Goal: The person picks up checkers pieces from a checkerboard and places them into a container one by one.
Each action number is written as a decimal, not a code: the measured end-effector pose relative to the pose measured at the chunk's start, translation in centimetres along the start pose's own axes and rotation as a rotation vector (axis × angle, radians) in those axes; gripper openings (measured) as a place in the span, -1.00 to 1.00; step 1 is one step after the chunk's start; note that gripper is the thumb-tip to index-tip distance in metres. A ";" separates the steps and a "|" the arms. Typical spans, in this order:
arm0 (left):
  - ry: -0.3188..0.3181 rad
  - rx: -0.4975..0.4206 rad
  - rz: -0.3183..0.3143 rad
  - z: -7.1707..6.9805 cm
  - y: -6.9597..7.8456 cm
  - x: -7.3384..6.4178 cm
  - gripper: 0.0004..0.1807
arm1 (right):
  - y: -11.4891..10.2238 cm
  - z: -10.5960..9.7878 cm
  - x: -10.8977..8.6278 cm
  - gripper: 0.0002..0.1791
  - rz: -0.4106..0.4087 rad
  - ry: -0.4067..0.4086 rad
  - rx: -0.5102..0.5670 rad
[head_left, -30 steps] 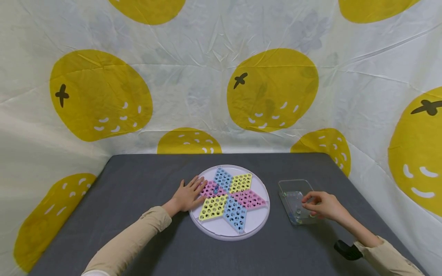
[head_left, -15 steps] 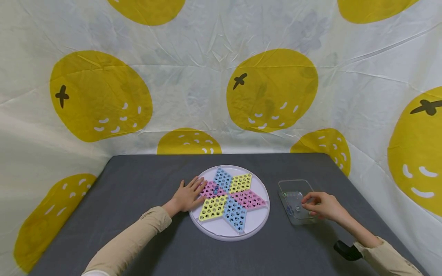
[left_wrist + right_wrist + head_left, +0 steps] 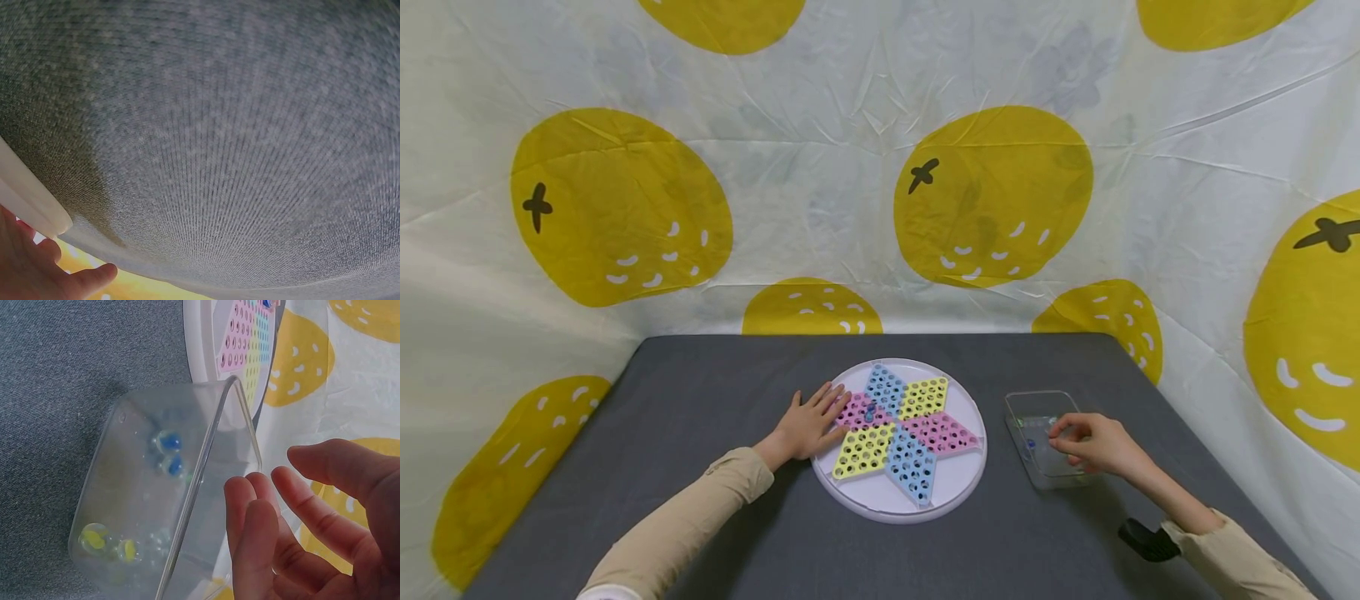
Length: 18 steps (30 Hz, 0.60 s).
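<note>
My left hand (image 3: 805,427) lies with fingers spread on the left side of a round white Chinese checkers board (image 3: 955,490). In the left wrist view, its fingers (image 3: 94,278) show beside the board's rim. On the pink point near these fingertips sit a few blue marbles (image 3: 870,412). My right hand (image 3: 1099,444) hangs over the right side of a clear plastic box (image 3: 1048,482). Its fingers are bent, and in the right wrist view nothing shows between thumb and fingertips. Inside the box lie blue marbles (image 3: 169,442) and yellow marbles (image 3: 94,539), seen through its wall.
A dark grey cloth (image 3: 722,533) covers the table under board and box. Behind it hangs a white curtain (image 3: 820,192) with large yellow fruit prints. A black strap piece (image 3: 1148,540) sits at the right sleeve's cuff.
The right hand has shifted slightly left over the box. Marbles in the box have rolled from its near side, with a blue one now by the left wall. The left hand has stayed still.
</note>
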<state>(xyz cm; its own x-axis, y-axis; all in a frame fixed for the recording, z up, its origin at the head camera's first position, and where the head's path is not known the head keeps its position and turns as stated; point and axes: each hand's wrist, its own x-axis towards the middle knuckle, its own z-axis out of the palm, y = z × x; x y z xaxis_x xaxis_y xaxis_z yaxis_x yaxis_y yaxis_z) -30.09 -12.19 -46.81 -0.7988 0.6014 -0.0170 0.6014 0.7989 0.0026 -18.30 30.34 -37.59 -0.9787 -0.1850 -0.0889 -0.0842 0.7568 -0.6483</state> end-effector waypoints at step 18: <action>0.000 0.021 -0.014 0.7 -0.4 0.4 -0.30 | -1.6 0.8 1.4 -0.78 -0.044 -0.012 0.016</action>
<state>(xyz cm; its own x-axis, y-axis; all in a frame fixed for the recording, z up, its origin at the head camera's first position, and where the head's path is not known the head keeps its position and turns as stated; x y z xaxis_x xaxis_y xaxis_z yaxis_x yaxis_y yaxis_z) -30.65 -12.30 -47.52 -0.8071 0.5902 -0.0173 0.5904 0.8069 -0.0191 -19.34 28.37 -37.27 -0.9718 -0.2256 -0.0687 -0.1243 0.7376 -0.6638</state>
